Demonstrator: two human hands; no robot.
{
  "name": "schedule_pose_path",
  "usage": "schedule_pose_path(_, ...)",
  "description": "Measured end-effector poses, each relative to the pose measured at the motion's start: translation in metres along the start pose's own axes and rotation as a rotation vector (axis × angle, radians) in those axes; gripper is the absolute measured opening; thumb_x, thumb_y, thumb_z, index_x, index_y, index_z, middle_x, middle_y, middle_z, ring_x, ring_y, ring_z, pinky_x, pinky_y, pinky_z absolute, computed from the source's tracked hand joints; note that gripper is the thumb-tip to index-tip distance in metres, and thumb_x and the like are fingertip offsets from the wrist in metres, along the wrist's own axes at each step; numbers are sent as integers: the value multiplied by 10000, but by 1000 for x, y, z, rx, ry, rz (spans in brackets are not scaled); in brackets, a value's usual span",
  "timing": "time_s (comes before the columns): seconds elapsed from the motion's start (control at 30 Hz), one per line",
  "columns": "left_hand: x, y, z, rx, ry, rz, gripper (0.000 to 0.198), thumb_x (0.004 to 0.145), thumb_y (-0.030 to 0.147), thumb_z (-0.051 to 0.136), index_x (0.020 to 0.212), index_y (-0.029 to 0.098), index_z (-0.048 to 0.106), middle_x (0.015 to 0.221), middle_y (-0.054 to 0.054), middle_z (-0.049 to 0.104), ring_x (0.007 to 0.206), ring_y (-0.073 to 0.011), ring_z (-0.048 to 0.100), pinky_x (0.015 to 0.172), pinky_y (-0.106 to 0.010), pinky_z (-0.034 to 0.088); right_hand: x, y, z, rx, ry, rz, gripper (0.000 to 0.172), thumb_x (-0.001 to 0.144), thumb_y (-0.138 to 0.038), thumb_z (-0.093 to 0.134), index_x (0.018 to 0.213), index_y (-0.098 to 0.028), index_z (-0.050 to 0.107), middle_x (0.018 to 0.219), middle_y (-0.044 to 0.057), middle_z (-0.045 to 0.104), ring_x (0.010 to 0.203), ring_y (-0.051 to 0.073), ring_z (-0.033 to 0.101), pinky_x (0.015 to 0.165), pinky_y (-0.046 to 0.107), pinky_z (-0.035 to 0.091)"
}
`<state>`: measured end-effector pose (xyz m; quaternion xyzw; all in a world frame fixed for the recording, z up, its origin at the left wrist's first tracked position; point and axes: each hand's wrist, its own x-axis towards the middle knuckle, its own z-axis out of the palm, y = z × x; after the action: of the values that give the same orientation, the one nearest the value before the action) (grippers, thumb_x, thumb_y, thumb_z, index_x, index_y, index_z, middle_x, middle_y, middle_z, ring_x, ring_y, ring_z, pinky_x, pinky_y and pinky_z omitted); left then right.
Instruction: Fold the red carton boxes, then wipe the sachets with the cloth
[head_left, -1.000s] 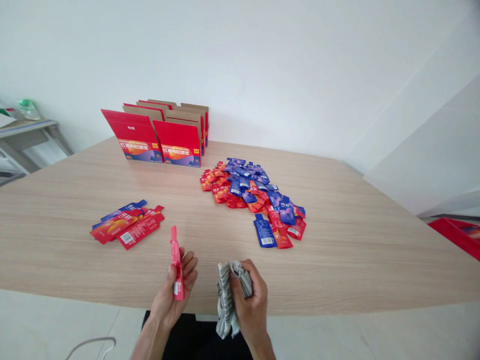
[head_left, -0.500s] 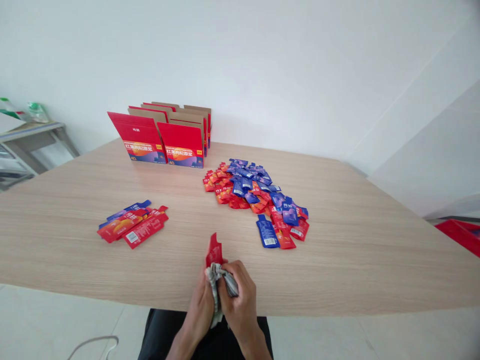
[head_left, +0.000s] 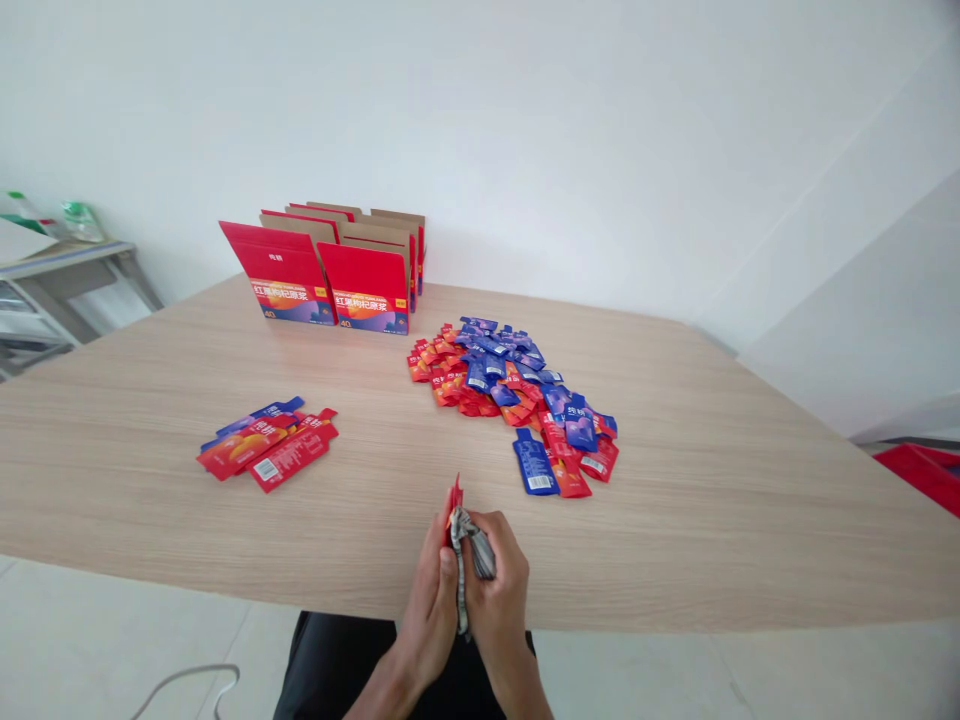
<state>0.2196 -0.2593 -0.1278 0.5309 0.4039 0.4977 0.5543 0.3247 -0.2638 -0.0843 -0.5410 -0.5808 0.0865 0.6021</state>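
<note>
Close to the table's front edge, my left hand is closed on a red pouch, seen nearly edge-on with only its top end showing. A grey striped cloth is bunched in my right hand, which presses it against the pouch. Most of the pouch is hidden by my fingers and the cloth. Ahead and to the right lies a heap of red and blue pouches; a blue pouch lies at its near end. To the left, several red and blue pouches overlap in a small stack.
Several open red cartons stand in two rows at the back left of the wooden table. A side table with bottles on it is at the far left. A red box shows at the right edge.
Both hands have shifted slightly right and drawn closer together. The red pouch has turned from showing its face to nearly edge-on, with the cloth still against it.
</note>
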Motion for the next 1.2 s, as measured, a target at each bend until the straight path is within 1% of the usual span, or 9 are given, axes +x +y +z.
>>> schedule_pose_path(0.17, 17, 23, -7, -11, 18, 6, 742, 1089, 711, 401, 1608, 210, 576, 1630, -170, 610, 1532, -334, 544, 1341, -535, 346, -10, -2, 9, 41, -44, -15, 222, 1000, -92, 596, 1078, -254, 727, 902, 7, 738, 789, 167, 739, 714, 232, 588)
schedule_pose_path(0.33, -2, -1, -7, 33, -46, 13, 704, 1092, 659, 461, 1658, 244, 519, 1774, -125, 442, 1671, -325, 342, 1394, -544, 205, 10, 1, 0, 1, 20, 0, 153, 1004, -132, 617, 1034, -250, 709, 865, -6, 727, 733, 160, 712, 674, 227, 571)
schedule_pose_path(0.5, -7, -13, -3, 64, -60, -11, 731, 1091, 665, 451, 1682, 236, 484, 1790, -127, 411, 1693, -317, 292, 1398, -546, 174, 21, 6, -3, 27, 8, -6, 142, 1014, -140, 615, 1045, -247, 703, 874, 2, 717, 749, 171, 709, 681, 241, 572)
schedule_pose_path(0.57, 2, -5, -2, 59, -14, 1, 737, 1089, 678, 437, 1662, 220, 511, 1742, -152, 484, 1661, -324, 359, 1389, -550, 210, 15, 9, 0, 51, -34, -26, 170, 1015, -130, 603, 1071, -252, 708, 895, 7, 719, 769, 176, 713, 699, 248, 577)
schedule_pose_path(0.7, 32, 20, -11, 117, 4, 87, 665, 1130, 630, 332, 1629, 246, 546, 1559, -159, 652, 1424, -311, 612, 1263, -546, 430, 0, 16, 6, 55, -184, -93, 253, 986, -81, 577, 1094, -262, 718, 929, 23, 731, 822, 195, 730, 732, 268, 585)
schedule_pose_path(0.83, 74, 41, -52, 529, 64, 314, 586, 1124, 557, 435, 1615, 261, 557, 1465, -161, 658, 1338, -315, 613, 1186, -534, 472, -4, 26, 1, -46, -257, -216, 252, 949, -72, 596, 1081, -256, 704, 915, 29, 739, 814, 210, 726, 725, 291, 578)
schedule_pose_path(0.93, 109, 56, -105, 912, 246, 367, 576, 1089, 542, 469, 1510, 201, 666, 1282, -183, 683, 1208, -357, 622, 1107, -550, 510, -2, 31, -8, -83, -220, -285, 214, 972, -92, 603, 1087, -245, 699, 928, 35, 751, 818, 205, 733, 747, 300, 590)
schedule_pose_path(1.07, 142, 72, -175, 1350, 412, 104, 602, 1080, 516, 421, 1496, 163, 673, 1422, -233, 639, 1323, -457, 564, 1128, -613, 463, 1, 39, -16, -111, -175, -278, 202, 994, -101, 598, 1077, -248, 708, 916, 33, 753, 804, 200, 742, 725, 301, 608)
schedule_pose_path(1.2, 155, 76, -220, 1450, 433, -163, 619, 1064, 482, 416, 1514, 121, 638, 1459, -282, 635, 1370, -539, 544, 1095, -665, 457, 2, 46, -18, -133, -151, -257, 192, 1003, -118, 595, 1071, -248, 717, 910, 35, 758, 800, 205, 754, 720, 312, 625)
